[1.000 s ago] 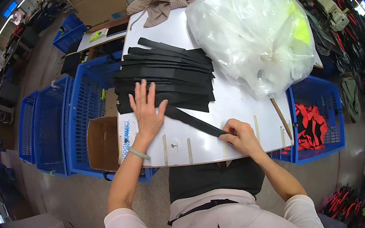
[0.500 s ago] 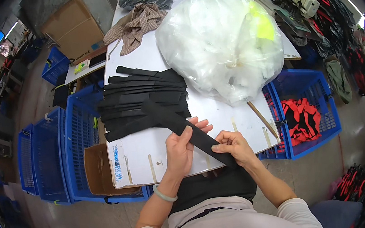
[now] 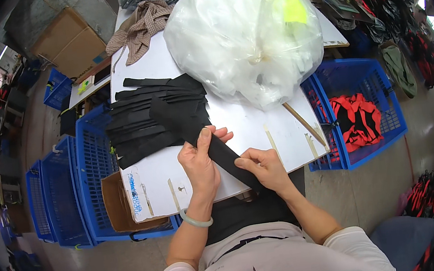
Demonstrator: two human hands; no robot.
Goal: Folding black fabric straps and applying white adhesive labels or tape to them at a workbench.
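One black fabric strip (image 3: 212,144) is off the stack and in hand above the near edge of the white table (image 3: 281,127), running from the foot of the stack down toward the person's lap. The left hand (image 3: 201,164) is closed on the strip's middle, thumb on top; the right hand (image 3: 264,166) pinches its lower end, the two hands close together but not touching. The stack of black strips (image 3: 150,119) lies at the left edge of the table, many pieces deep and fanned unevenly, so by appearance most of the work remains; no separate heap of finished strips can be made out. A large clear plastic bag (image 3: 239,30), full and knotted, takes up the far right part of the table, with a yellow patch showing inside. A thin wooden stick (image 3: 302,122) lies near the right edge, and a checked cloth (image 3: 141,25) sits at the far left corner. Blue plastic crates (image 3: 77,185) stand on the floor to the left, with an open cardboard box (image 3: 117,202) against the table's near left corner. A further blue crate (image 3: 360,107) to the right holds red and black pieces. The room is a crowded workshop with a concrete floor.
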